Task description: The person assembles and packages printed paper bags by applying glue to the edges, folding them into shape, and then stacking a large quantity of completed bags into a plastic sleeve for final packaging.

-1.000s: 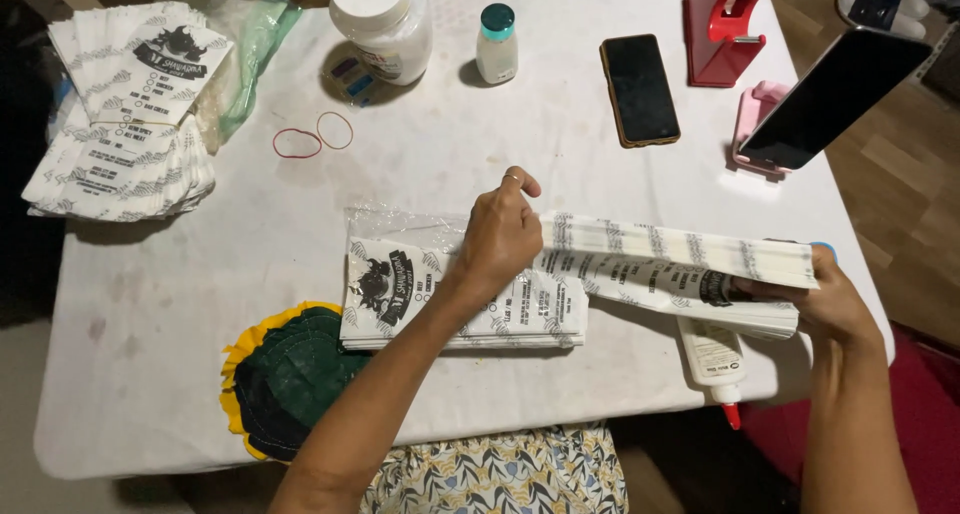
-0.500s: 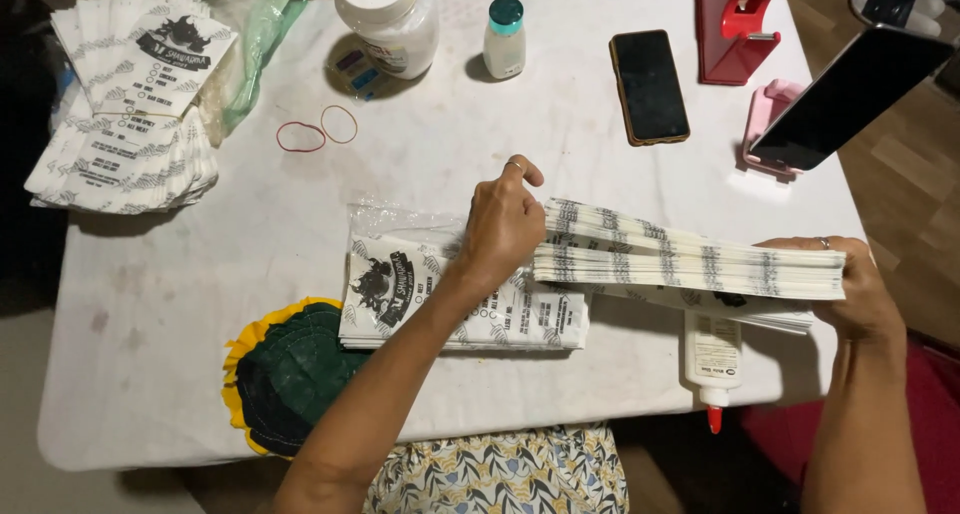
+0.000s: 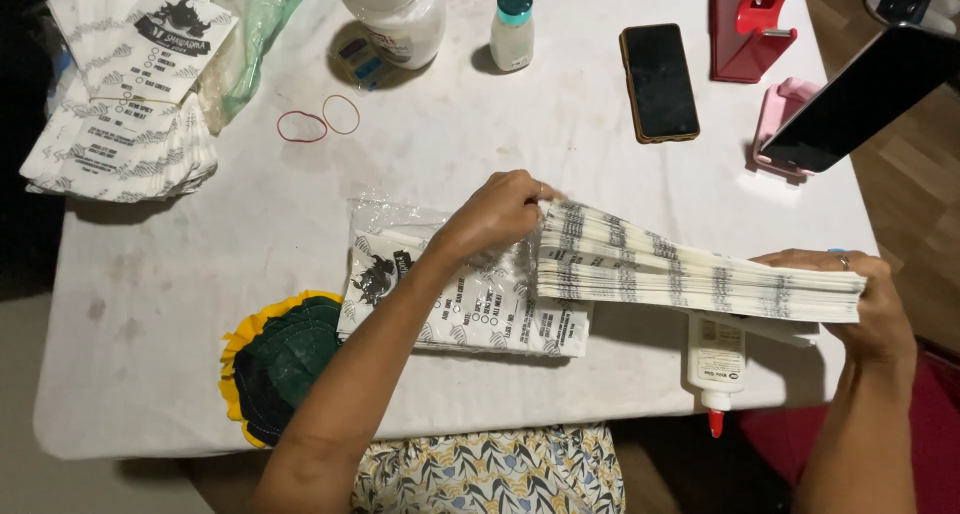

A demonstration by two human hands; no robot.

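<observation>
A dark phone [image 3: 658, 82], red tape dispenser [image 3: 750, 29], two rubber bands [image 3: 320, 121] and a glue bottle [image 3: 716, 362] lie around.

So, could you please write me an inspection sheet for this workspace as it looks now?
Surface: white table, faintly stained.
Job's things: stack of paper bags held on edge; flat bags in plastic beneath.
Clutter: second bag pile, rubber bands, jar, small bottle, phone, glue bottle, tape dispenser, propped tablet.
Grippers: left hand and right hand grip the stack's ends.
Cables: nothing seen.
Surroundings: wooden floor.
</observation>
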